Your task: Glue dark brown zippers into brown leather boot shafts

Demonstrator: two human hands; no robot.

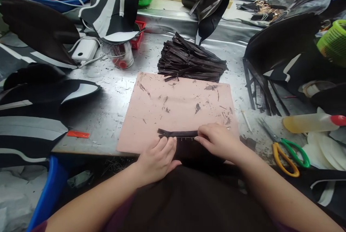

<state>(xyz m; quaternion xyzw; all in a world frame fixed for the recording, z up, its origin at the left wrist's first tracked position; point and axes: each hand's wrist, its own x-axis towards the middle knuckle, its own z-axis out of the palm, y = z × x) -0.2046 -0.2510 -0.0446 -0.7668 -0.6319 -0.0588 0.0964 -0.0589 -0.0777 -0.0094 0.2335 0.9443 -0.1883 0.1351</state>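
A short dark zipper (183, 134) lies across the near part of a pink board (178, 105), along the edge of a dark piece (186, 148) that hangs over the board's front edge. My left hand (159, 154) presses the zipper's left part and the dark piece with its fingers closed together. At the zipper's right end, my right hand (216, 139) pinches the strip between thumb and fingers. Behind the board is a heap of dark zippers (189, 58), with one lying over the board's back edge.
Green-and-orange scissors (281, 147), a white pencil-like stick (246, 121) and a glue bottle (310, 122) are at the right. An orange tag (78, 134) and dark panels (29, 116) lie left. A clear cup (120, 55) stands behind; a blue bin (51, 192) is below left.
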